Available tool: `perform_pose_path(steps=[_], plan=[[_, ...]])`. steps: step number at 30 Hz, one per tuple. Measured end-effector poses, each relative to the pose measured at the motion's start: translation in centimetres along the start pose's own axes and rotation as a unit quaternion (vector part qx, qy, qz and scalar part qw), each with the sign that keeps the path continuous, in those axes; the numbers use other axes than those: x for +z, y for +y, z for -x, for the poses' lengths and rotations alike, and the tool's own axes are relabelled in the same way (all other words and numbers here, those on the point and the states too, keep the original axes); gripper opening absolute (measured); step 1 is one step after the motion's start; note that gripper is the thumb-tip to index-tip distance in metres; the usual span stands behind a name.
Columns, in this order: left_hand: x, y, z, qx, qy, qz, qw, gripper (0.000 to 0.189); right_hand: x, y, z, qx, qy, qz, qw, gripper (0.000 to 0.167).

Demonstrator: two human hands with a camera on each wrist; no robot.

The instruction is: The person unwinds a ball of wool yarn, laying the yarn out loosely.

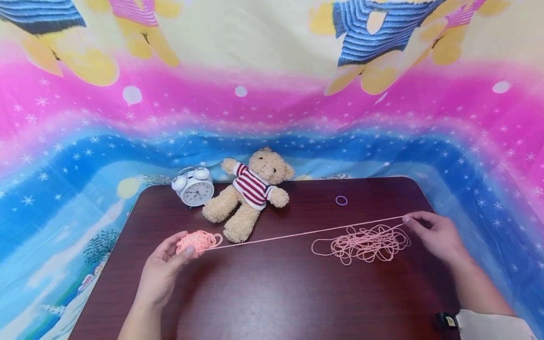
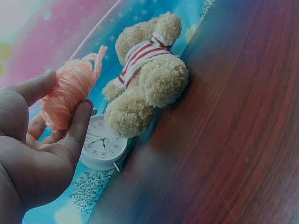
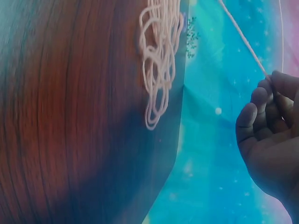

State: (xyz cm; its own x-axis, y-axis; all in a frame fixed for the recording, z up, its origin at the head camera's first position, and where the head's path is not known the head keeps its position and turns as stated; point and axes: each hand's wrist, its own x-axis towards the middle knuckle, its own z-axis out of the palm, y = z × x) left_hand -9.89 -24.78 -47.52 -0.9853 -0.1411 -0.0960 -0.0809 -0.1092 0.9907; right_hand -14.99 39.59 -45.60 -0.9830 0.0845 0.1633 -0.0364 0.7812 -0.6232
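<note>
My left hand (image 1: 163, 267) holds a small wound ball of peach yarn (image 1: 196, 243) between thumb and fingers, over the left part of the table. In the left wrist view the ball of yarn (image 2: 70, 91) has a few loose loops standing out at its top. A strand (image 1: 306, 233) runs straight from the ball across to my right hand (image 1: 437, 236), which pinches it between thumb and forefinger at the table's right side. Just left of that hand lies a loose tangle of the same yarn (image 1: 369, 243). The right wrist view shows the pinched strand (image 3: 245, 42) too.
A white twin-bell alarm clock (image 1: 195, 189) stands at the back left, beside a teddy bear (image 1: 255, 189) in a striped shirt. Farther right lies a purple ring (image 1: 341, 200). The dark table (image 1: 263, 302) is backed by a printed cloth (image 1: 272, 108).
</note>
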Motion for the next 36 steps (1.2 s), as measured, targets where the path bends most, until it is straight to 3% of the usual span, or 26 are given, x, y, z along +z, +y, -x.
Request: perform_pose_path(steps=[11, 21, 36], plan=[[-1.1, 0.1, 0.1, 0.006, 0.008, 0.003, 0.9999, 0.043, -1.7, 1.3, -0.4, 0.023, -0.003, -0.007, 0.9997, 0.038], [-2.1, 0.2, 0.2, 0.009, 0.019, 0.025, 0.9995, 0.04, -1.9, 3.0, -0.7, 0.041, 0.0, -0.017, 0.999, 0.04], [-3.3, 0.3, 0.4, 0.004, 0.04, 0.022, 0.999, 0.04, -2.9, 4.8, -0.6, 0.094, 0.013, -0.022, 0.9952, 0.046]])
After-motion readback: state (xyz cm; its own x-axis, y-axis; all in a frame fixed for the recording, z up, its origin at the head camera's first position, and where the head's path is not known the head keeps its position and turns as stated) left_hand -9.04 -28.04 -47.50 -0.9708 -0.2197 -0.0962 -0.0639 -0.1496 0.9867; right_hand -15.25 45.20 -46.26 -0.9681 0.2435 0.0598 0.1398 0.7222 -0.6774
